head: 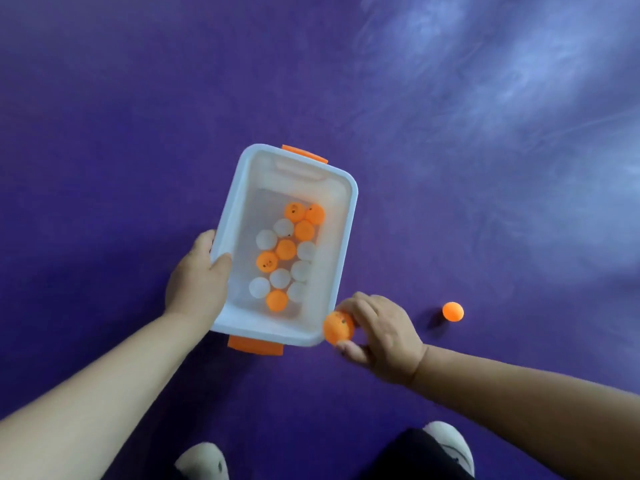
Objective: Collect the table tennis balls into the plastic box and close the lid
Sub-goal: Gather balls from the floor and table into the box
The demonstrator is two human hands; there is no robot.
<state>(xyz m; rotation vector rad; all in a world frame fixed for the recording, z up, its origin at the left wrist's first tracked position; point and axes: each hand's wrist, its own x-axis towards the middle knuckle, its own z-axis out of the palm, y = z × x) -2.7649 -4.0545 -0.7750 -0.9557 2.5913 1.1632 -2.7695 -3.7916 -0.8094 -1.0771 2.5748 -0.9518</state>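
A translucent white plastic box (pixel 343 244) with orange latches at both ends is held above the purple floor, with no lid on it. Several orange and white table tennis balls (pixel 285 249) lie inside. My left hand (pixel 195 278) grips the box's left rim, thumb over the edge. My right hand (pixel 381 332) holds an orange ball (pixel 338 327) between fingers and thumb at the box's near right corner. A second orange ball (pixel 452 311) rests on the floor to the right of that hand. No lid is in view.
The purple floor (pixel 138 116) stretches all around, with pale glare at the upper right. My two white shoes (pixel 202 460) and dark trouser leg (pixel 415 455) show at the bottom edge.
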